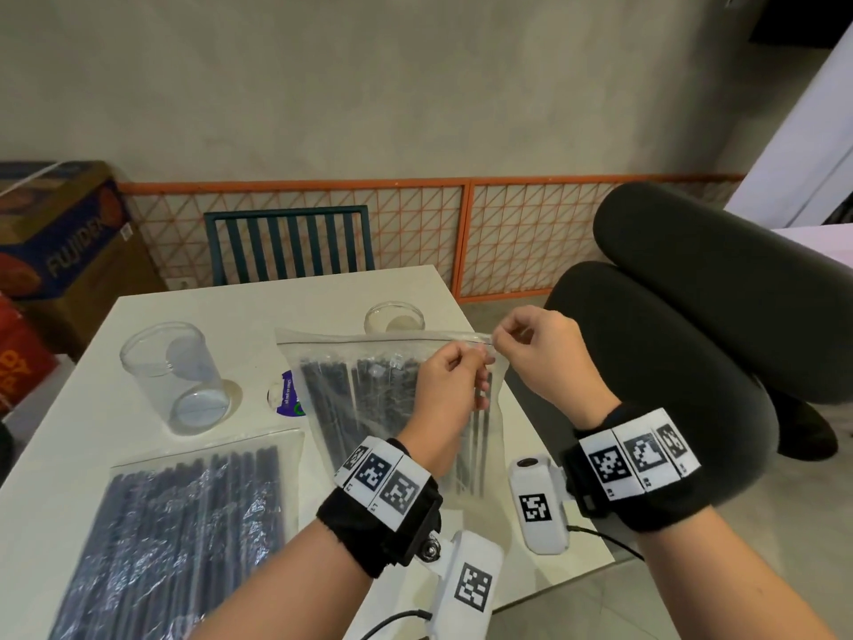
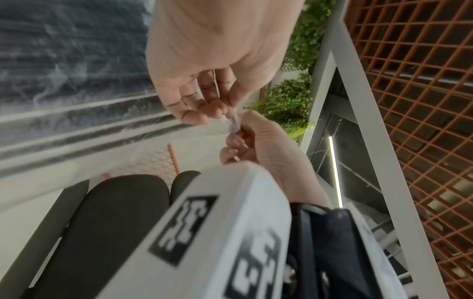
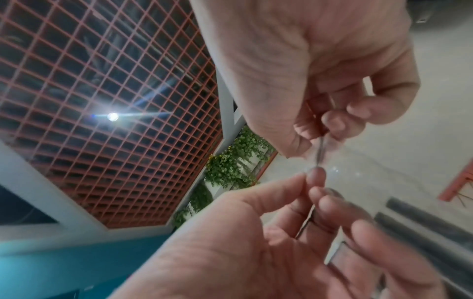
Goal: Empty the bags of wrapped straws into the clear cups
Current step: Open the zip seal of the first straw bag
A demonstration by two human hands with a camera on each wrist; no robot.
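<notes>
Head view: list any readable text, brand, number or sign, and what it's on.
"FUJIDEN": blue and orange cardboard box at far left; the word may be cut off.
Large orange letters on the red box at the left edge: cropped, unreadable.
Print on the small purple and white packet on the white table: too small.
Square black-and-white coded markers on the wristbands: labels too small.

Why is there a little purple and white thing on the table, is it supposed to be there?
The small purple and white packet looks like the odd one out. It lies on the white table, half hidden behind the held clear zip bag of black straws, near the empty clear plastic cup. Nothing looks spilled or broken.
</notes>
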